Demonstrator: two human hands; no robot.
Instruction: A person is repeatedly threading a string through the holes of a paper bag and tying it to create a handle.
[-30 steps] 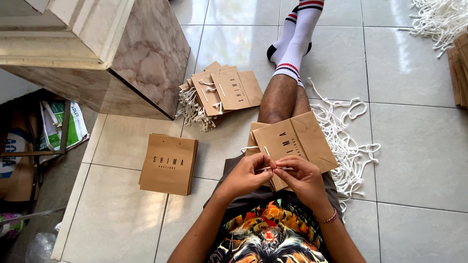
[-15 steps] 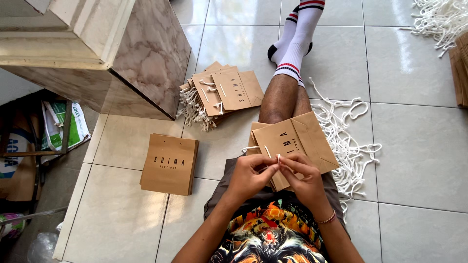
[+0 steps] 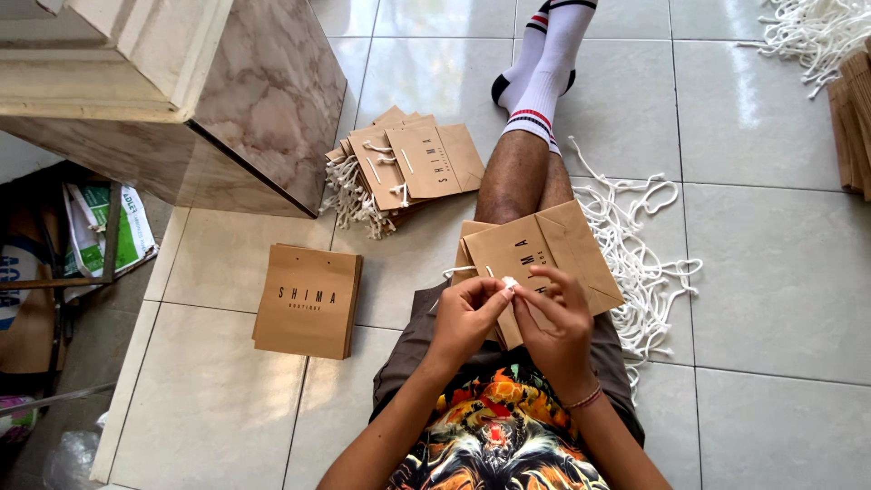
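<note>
A flat brown paper bag (image 3: 544, 249) lies across my lap, over my thigh. My left hand (image 3: 464, 318) and my right hand (image 3: 555, 322) meet at its near edge, both pinching the end of a white cord (image 3: 508, 283) that runs through the bag. A short piece of that cord sticks out to the left of the bag. Loose white cords (image 3: 635, 263) lie in a heap on the floor just right of my leg.
A pile of brown bags with cord handles (image 3: 408, 163) lies left of my knee. A stack of plain brown bags (image 3: 308, 301) sits on the tiles to my left. A marble-faced block (image 3: 263, 100) stands at upper left. More cords (image 3: 812, 32) and bags (image 3: 853, 122) are at upper right.
Both hands have shifted slightly along the bag's edge, and the cord end now shows between the fingertips. The bag has barely moved.
</note>
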